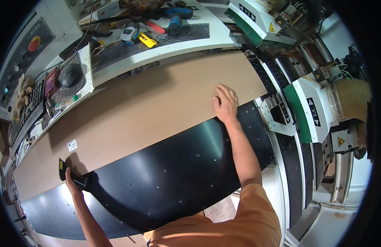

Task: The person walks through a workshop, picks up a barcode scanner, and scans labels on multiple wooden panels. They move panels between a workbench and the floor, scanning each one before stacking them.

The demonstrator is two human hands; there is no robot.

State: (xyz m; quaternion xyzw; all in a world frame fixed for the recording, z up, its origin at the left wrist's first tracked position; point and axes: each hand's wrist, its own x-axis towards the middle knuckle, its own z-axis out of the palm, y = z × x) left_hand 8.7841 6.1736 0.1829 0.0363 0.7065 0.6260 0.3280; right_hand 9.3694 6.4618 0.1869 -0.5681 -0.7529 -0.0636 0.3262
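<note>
Board first: a long, pale brown wooden panel [149, 111] lies flat across the black perforated machine bed [178, 168], running from lower left to upper right. My right hand [225, 105] rests on its near edge, fingers spread flat, gripping nothing. My left hand [71, 179] is curled tight around a small black handheld scanner [63, 169], held against the panel's near edge just below a small white label [72, 145]. Beyond the panel, a white workbench [207, 39] carries a blue cordless drill [176, 16] and a yellow utility knife [147, 40].

Open passage over the bare black perforated machine bed [178, 164]; long light-brown wooden panel [149, 111] and white-green machine heads [310, 111] bound it.
</note>
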